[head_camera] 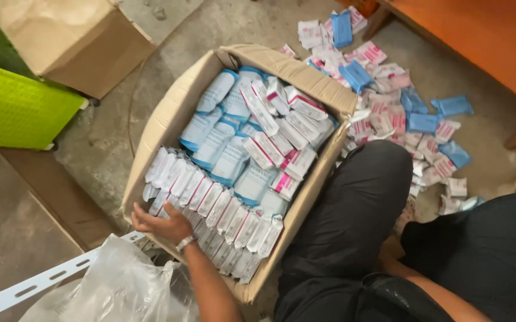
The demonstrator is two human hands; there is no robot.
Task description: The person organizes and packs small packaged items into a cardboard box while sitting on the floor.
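Dozens of white packets (210, 206) stand in rows in the cardboard box (168, 119) at frame centre; blue and pink ones (389, 113) litter the floor upper right. I see my left hand (161, 225) on the box's lower-left rim, fingers loosely spread, holding nothing.

box (168, 113) packed full | floor L bare – R blocked by loose packets (389, 119)
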